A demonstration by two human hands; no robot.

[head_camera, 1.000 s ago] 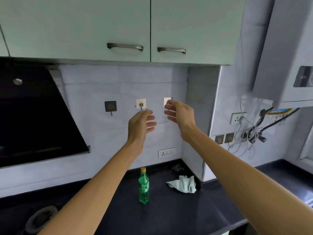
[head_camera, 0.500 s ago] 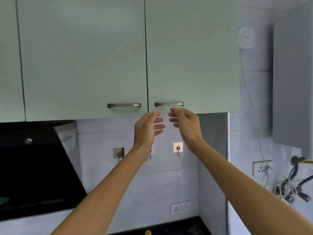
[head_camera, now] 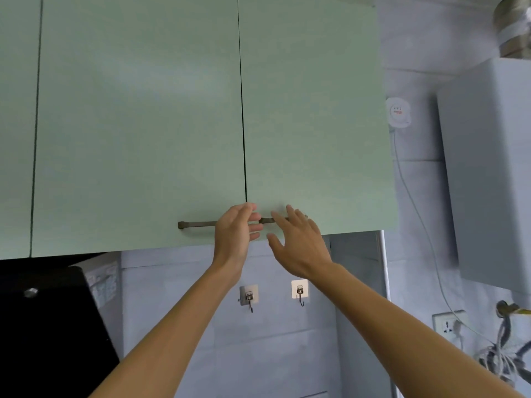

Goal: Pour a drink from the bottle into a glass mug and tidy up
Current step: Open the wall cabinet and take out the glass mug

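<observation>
Pale mint-green cabinet doors [head_camera: 143, 124], dark bronze handles [head_camera: 196, 224], grey-blue tiled wall [head_camera: 287, 354], glossy black hood [head_camera: 48, 326].

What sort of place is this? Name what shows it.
Most likely a home kitchen: pale green wall cabinets with bar handles, a black range hood at left, adhesive hooks on the tiled wall.

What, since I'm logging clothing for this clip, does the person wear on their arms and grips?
Nothing that shows. The left grip and right grip are bare hands: no gloves, rings or watch in view. The left forearm and right forearm are bare down to the frame's edge, with no sleeve, band or marking.
</observation>
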